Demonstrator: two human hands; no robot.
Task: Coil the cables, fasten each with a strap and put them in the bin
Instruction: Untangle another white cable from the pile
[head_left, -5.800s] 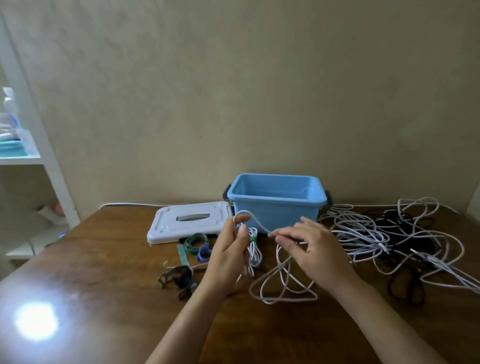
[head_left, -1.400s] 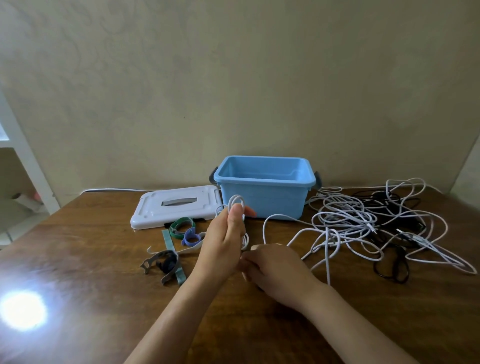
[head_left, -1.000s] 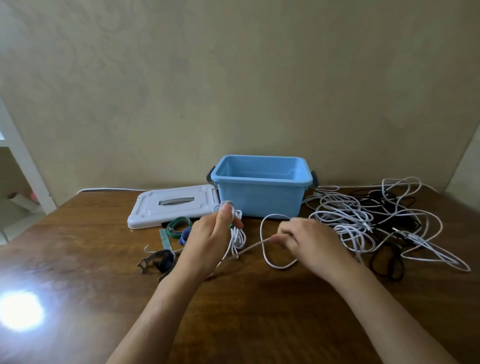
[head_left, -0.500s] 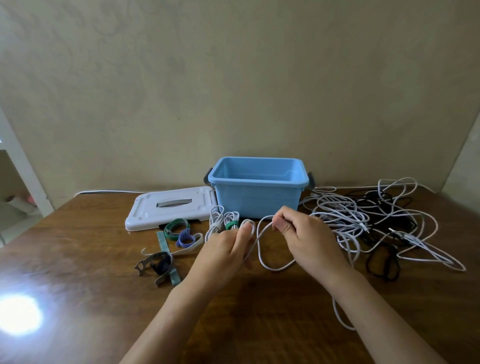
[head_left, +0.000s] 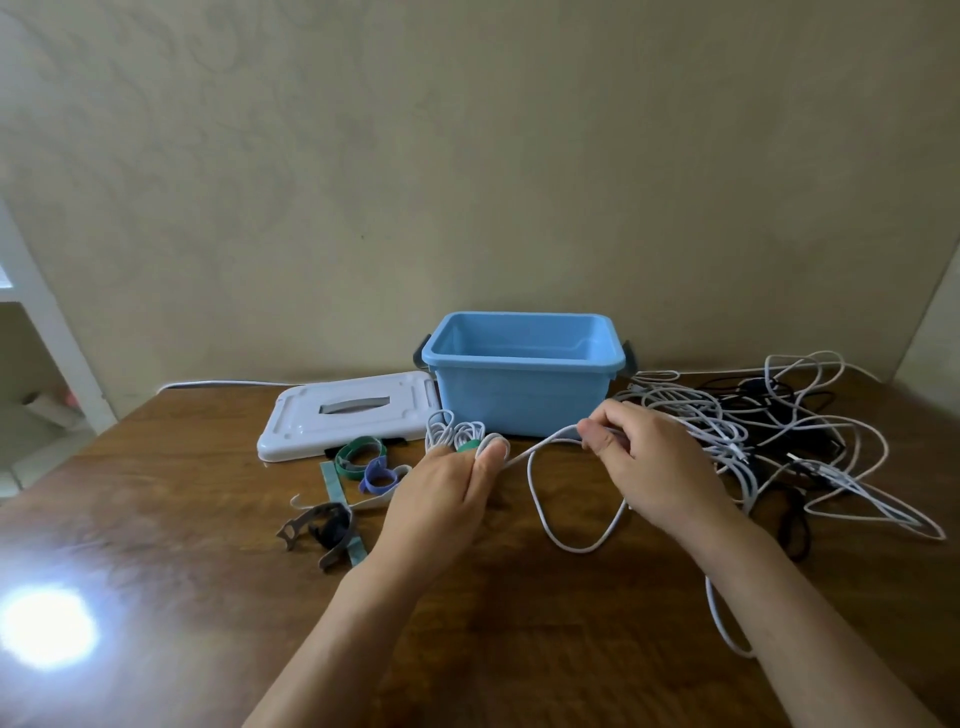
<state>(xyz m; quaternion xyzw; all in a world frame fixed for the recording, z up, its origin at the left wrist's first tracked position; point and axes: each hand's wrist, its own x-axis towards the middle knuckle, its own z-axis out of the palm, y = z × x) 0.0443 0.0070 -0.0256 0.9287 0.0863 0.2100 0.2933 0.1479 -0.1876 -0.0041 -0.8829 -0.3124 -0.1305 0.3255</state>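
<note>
Cable coiling, first white lead, not finished. Far left, white lid lies flat, loose straps near it. Our left hand now rests low on the table, fingers curled round the white coil with a green strap on it; a second ago it was raised. Slack loop is shorter than before. Our right hand pinches the lead, feeding another turn. Blue bin looks empty; tangled cables wait far right.

Brown wooden table with a bright glare, against a beige wall
</note>
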